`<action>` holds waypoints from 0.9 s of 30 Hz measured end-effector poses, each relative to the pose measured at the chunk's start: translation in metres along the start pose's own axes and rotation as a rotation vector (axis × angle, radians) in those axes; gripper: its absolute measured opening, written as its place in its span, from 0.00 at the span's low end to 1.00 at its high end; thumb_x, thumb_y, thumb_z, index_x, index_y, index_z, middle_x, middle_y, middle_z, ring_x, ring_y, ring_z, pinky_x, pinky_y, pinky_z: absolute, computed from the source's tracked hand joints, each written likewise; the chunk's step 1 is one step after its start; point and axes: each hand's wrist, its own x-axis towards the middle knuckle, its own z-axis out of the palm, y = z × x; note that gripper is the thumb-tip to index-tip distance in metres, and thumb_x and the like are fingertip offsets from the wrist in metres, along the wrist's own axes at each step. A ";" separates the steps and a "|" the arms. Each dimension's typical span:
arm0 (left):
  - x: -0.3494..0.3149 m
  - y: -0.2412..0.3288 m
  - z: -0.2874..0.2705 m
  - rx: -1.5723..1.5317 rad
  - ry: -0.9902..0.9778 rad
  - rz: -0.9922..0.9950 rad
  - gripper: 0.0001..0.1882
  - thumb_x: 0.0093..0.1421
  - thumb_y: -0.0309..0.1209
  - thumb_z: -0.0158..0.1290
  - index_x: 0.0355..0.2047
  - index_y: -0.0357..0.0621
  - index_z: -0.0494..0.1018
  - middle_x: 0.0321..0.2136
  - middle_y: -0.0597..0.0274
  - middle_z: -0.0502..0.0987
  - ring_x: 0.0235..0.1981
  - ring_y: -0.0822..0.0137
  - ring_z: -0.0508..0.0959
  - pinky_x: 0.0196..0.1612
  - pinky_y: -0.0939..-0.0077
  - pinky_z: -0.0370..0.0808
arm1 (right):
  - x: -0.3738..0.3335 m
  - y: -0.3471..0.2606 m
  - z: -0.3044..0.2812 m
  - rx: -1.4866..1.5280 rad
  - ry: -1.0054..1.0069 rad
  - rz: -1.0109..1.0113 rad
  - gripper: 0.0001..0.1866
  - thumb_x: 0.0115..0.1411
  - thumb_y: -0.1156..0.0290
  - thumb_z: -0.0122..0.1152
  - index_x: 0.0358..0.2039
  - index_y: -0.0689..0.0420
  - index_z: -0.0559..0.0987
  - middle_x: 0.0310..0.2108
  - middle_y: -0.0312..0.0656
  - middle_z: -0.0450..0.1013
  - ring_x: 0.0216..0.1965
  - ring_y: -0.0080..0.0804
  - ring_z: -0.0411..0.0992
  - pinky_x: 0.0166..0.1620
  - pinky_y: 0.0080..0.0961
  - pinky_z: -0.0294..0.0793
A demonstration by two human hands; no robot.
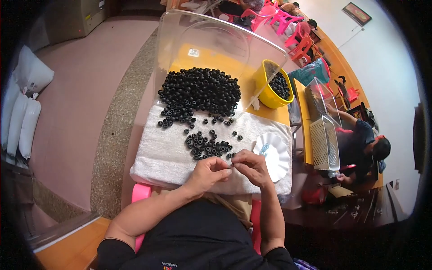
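Towel (pixel 157 153) bears loose black beads (pixel 205 146); yellow bucket (pixel 271 99) beyond.

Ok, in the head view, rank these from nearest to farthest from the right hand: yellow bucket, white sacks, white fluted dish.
From the right hand:
1. White fluted dish: just to its right, on the towel.
2. Yellow bucket: beyond the dish, toward the far right of the table.
3. White sacks: far off at the left.
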 end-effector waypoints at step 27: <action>0.000 -0.004 -0.004 0.148 -0.166 0.036 0.07 0.58 0.23 0.59 0.35 0.38 0.72 0.30 0.63 0.78 0.31 0.74 0.79 0.36 0.79 0.78 | -0.016 0.002 -0.010 0.458 -0.269 0.282 0.05 0.58 0.80 0.62 0.35 0.67 0.80 0.37 0.42 0.75 0.40 0.29 0.74 0.45 0.23 0.74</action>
